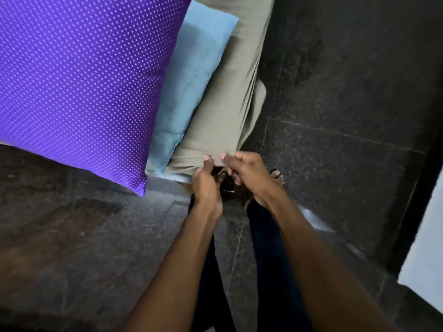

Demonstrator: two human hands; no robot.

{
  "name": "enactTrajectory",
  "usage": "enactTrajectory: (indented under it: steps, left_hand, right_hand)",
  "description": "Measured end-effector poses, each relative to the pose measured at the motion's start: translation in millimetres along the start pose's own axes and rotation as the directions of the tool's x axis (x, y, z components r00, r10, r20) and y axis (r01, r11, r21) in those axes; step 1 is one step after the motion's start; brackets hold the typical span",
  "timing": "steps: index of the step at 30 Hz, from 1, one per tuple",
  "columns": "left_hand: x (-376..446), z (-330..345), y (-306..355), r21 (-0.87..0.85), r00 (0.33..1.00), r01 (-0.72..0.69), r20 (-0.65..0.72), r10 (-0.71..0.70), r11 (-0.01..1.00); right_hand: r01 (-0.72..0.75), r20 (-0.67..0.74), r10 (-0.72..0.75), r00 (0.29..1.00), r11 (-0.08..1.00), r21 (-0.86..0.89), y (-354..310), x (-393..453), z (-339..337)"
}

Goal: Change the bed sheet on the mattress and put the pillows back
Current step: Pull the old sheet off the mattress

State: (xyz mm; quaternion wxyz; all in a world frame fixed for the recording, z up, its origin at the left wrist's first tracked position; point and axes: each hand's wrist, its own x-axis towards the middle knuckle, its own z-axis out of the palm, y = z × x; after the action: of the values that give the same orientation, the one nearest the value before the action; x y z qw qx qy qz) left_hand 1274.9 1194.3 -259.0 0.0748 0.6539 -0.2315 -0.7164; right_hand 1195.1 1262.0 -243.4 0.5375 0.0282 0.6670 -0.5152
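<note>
Bed sheet (227,109), olive-grey, hangs in a long folded drape from the far top of the view down to its near edge, where both hands pinch it just above the dark stone floor (335,116). Left hand (203,185) grips the hem between thumb and curled fingers; right hand (247,173) does the same just beside it. With both grips so close together on one short stretch of edge, the rest of the cloth could, I judge, sag, twist or drag on the floor when pulled, and a slipping thumb would drop the hem. To the left, a blue pillow (191,87) lies against the sheet, and left of that a purple dotted pillow (79,87); a hard tug might shift either one. Count: one sheet, two pillows, two hands, one bare foot (278,178).
</note>
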Motion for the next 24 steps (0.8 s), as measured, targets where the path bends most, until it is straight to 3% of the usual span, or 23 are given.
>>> enactTrajectory:
  steps: [3, 6, 9, 11, 13, 16, 19, 21, 22, 24]
  left_hand:
    - [-14, 5, 10, -0.1, 0.996, -0.09, 0.013, 0.092, 0.991]
    - [-22, 9, 32, -0.208, 0.952, -0.136, 0.241, 0.186, 0.969]
    - [-25, 7, 40, -0.113, 0.918, -0.14, 0.356, 0.172, 0.984]
    - [-21, 0, 29, 0.124, 0.95, -0.186, 0.274, 0.146, 0.975]
    - [-17, -13, 13, 0.267, 0.994, -0.084, 0.091, 0.062, 0.96]
    - [-13, -31, -2, 0.131, 0.991, 0.121, -0.078, -0.111, 0.984]
    - [-2, -26, -1, 0.039, 0.992, 0.126, -0.023, -0.125, 0.991]
    - [5, -9, 4, -0.024, 0.995, 0.092, 0.026, -0.092, 0.995]
    - [8, 1, 9, -0.083, 0.996, 0.082, 0.049, -0.078, 0.993]
    - [12, 22, 26, -0.2, 0.992, 0.109, 0.087, -0.093, 0.974]
  right_hand:
    - [-0.207, -0.031, 0.206, 0.978, 0.978, -0.033, -2, 3, -18]
    - [-0.414, 0.04, 0.413, 0.91, 0.91, 0.01, -10, 12, -22]
    - [-0.456, 0.11, 0.443, 0.89, 0.875, 0.162, -26, 26, -4]
    - [-0.4, 0.086, 0.395, 0.915, 0.858, 0.322, -42, 38, 12]
    - [-0.268, 0.022, 0.297, 0.954, 0.821, 0.504, -53, 56, 16]
    - [-0.23, 0.156, 0.17, 0.973, 0.683, 0.693, -61, 59, 2]
    - [-0.327, 0.336, 0.134, 0.932, 0.712, 0.622, -44, 46, -11]
    - [-0.371, 0.37, 0.187, 0.91, 0.765, 0.527, -32, 41, -12]
    - [-0.374, 0.323, 0.238, 0.916, 0.798, 0.473, -25, 43, -11]
    - [-0.369, 0.079, 0.365, 0.928, 0.868, 0.332, -15, 48, -11]
